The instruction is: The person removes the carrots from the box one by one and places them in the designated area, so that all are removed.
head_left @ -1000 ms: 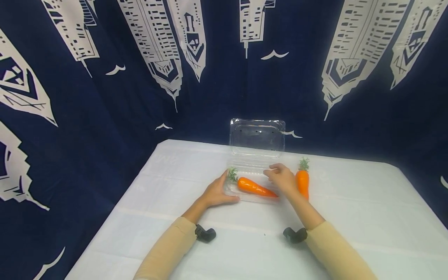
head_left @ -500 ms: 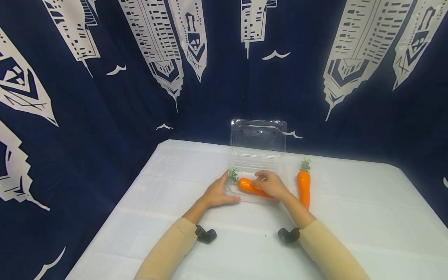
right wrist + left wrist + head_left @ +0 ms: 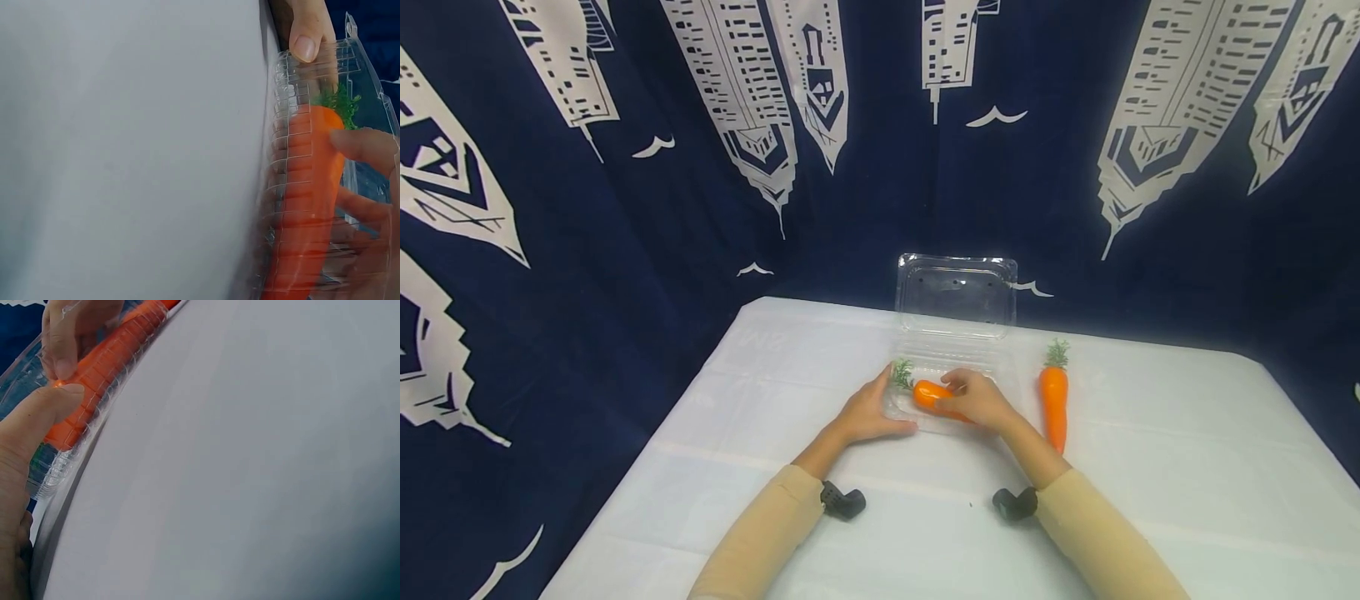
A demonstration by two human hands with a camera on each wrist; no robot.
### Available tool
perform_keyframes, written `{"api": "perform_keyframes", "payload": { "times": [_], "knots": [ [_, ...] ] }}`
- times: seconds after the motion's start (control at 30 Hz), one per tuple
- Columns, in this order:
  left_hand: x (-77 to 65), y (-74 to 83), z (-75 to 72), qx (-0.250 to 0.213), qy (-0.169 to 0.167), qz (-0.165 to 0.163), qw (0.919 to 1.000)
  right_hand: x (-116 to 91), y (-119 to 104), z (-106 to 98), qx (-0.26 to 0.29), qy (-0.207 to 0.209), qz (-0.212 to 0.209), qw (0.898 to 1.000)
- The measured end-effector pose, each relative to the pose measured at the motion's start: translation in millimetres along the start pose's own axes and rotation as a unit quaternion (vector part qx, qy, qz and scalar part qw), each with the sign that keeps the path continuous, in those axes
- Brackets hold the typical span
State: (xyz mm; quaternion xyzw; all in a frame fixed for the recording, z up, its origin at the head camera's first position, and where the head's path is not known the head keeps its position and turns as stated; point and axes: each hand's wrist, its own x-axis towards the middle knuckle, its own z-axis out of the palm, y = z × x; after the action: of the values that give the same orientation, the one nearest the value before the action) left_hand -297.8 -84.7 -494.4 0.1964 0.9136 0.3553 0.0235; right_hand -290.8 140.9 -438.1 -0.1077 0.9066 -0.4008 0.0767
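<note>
A clear plastic clamshell container (image 3: 955,343) stands on the table with its lid (image 3: 955,293) raised at the back. In it lies an orange carrot (image 3: 929,392), its green leafy top (image 3: 902,375) at the left end. My left hand (image 3: 867,413) grips the container's left end, thumb along the near edge. My right hand (image 3: 981,402) reaches into the container and holds the carrot around its middle; in the right wrist view the thumb (image 3: 362,148) presses on the carrot's thick end. The right hand covers the carrot's narrow end in the head view.
Another carrot (image 3: 1054,396) lies on the white-covered table (image 3: 925,533), right of the container and beside my right forearm. A dark blue curtain (image 3: 865,208) with white building prints hangs behind the table.
My right hand has moved left and down from the container's right side onto the carrot and now holds it. The left hand stays at the container's left end.
</note>
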Motion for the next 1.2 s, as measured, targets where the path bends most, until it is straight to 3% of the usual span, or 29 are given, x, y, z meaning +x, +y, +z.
{"api": "perform_keyframes", "payload": {
  "times": [0.43,0.87,1.2],
  "knots": [
    [-0.4,-0.3,-0.1,-0.01,0.0,0.005,0.9999,2.4,3.1,3.0,-0.022,-0.004,0.014,1.0],
    [-1.0,-0.8,0.5,-0.004,0.006,0.017,0.9998,1.8,1.3,3.0,-0.049,0.002,-0.01,0.999],
    [-0.5,-1.4,1.0,-0.009,0.006,0.011,0.9999,3.3,4.6,3.5,-0.025,0.021,-0.003,0.999]
  ]
}}
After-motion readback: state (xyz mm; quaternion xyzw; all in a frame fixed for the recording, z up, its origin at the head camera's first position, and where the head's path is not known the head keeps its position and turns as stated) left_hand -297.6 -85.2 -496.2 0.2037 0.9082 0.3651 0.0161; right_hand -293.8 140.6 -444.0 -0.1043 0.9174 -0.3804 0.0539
